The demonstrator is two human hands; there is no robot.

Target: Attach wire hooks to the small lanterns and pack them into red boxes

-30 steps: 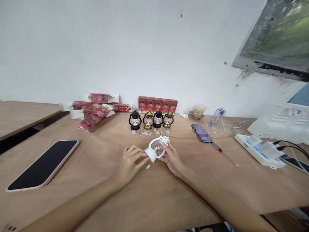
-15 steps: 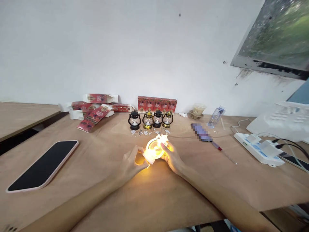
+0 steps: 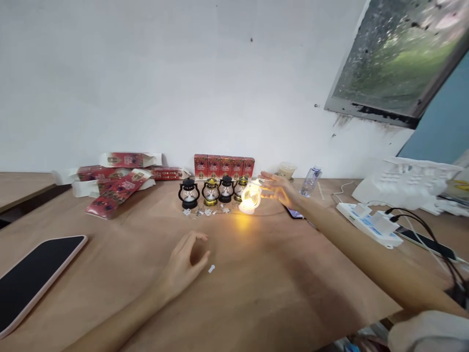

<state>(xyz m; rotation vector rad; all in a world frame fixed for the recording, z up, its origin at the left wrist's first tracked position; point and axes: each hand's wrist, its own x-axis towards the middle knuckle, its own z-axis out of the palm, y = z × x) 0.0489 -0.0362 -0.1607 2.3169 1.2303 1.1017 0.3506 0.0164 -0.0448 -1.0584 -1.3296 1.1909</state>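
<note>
A glowing white lantern (image 3: 251, 197) stands, slightly tilted, at the right end of a row of small lanterns. My right hand (image 3: 280, 189) is just right of it, fingers spread, with nothing held; whether a fingertip touches it I cannot tell. Left of it stand a gold-and-black lantern (image 3: 240, 188), a black lantern (image 3: 226, 189), another gold-and-black lantern (image 3: 211, 192) and another black one (image 3: 189, 193). My left hand (image 3: 187, 261) rests over the table, thumb and fingers apart and empty. A small white tab (image 3: 211, 268) lies just right of its thumb.
Red boxes (image 3: 224, 167) stand behind the lanterns; opened boxes (image 3: 120, 188) are piled left. A black-screened phone (image 3: 38, 276) lies near left. Rightward are a cup (image 3: 287, 170), a bottle (image 3: 311, 181), a power strip (image 3: 368, 225) with cables, and another phone (image 3: 427, 243).
The glowing lantern has gone from between both hands to the row's right end, and my right hand has let go or loosened. My left hand has come away. The view has shifted right.
</note>
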